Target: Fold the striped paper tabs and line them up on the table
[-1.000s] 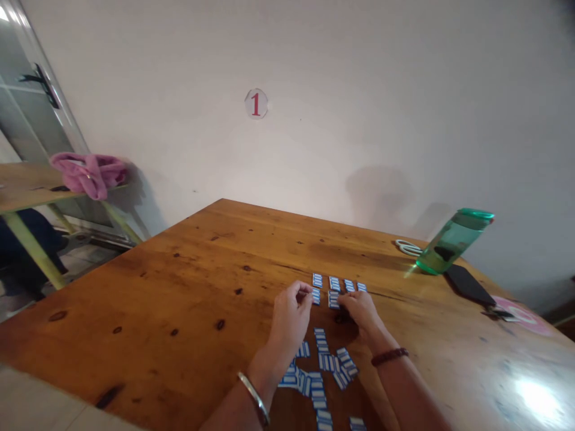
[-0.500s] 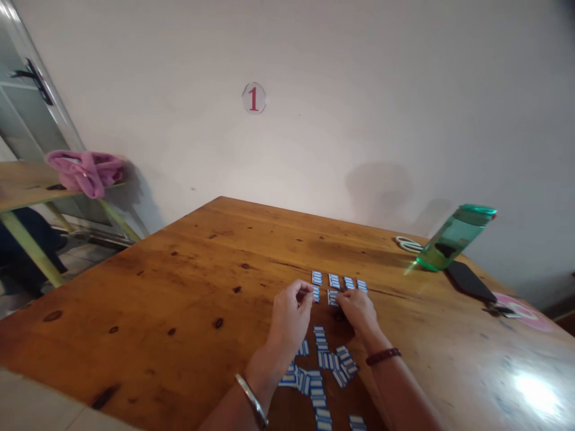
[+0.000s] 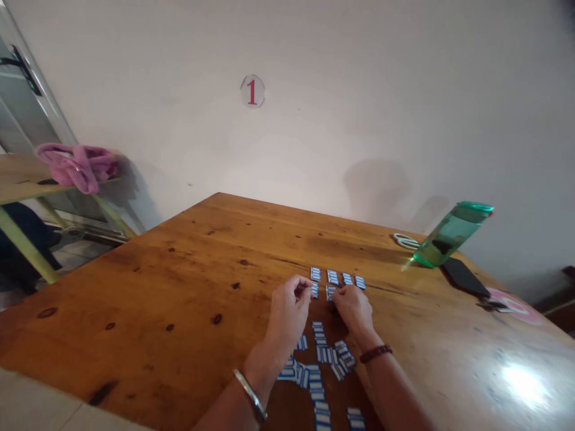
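On the wooden table (image 3: 197,251) lie many small blue-and-white striped pieces, their exact kind too small to tell. Farthest from me runs a short row of them, including a piece (image 3: 332,276) near the middle. My left hand (image 3: 287,308) has its thumb and fingers pinched together at the left edge of a nearer piece (image 3: 315,291). Fingers closed, my right hand (image 3: 354,308) touches the striped piece (image 3: 330,293) beside it. What lies between the fingertips is partly hidden. Closer to me, a loose cluster of striped pieces (image 3: 317,380) spreads between my forearms.
A green bottle (image 3: 453,236) leans at the right, with a white cable (image 3: 405,241) behind it. Beside it are a dark flat phone-like object (image 3: 465,278) and a pink round mat (image 3: 521,306). Pink cloth (image 3: 78,166) hangs on another table at the left.
My right hand has shifted slightly left over the nearer row, showing more of the far-row pieces. My left hand stays almost in place. The whole view has shifted a little.
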A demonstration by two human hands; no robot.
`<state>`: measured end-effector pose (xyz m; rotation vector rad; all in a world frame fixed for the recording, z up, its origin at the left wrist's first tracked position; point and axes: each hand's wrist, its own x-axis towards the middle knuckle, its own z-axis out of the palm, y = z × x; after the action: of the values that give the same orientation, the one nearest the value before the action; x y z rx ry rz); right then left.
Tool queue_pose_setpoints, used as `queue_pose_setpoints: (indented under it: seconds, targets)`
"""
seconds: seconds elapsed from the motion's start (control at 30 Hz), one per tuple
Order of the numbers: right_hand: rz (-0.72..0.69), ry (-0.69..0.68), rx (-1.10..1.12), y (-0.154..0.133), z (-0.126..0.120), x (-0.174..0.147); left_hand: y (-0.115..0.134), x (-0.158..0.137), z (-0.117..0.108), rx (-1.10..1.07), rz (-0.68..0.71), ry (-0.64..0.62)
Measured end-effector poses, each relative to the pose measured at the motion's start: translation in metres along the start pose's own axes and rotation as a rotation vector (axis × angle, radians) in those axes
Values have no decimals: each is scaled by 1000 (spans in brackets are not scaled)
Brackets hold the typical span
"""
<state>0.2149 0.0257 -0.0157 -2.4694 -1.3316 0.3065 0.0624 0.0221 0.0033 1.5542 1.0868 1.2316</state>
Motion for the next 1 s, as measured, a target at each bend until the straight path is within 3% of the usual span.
queue_pose_setpoints:
  seconds: [0.37, 0.63, 0.87, 1.0]
  targets:
    - [0, 70, 81, -1, 3, -5, 1, 0, -1, 10, -4, 15]
    - [-95, 78, 363, 14, 3, -7, 1, 4, -3, -93, 2, 48]
    - [-234, 16, 646, 58, -10, -68, 0, 7, -8, -164, 75, 114]
    - [-319, -24, 562, 83, -13, -109, 4, 9, -17, -132, 152, 161]
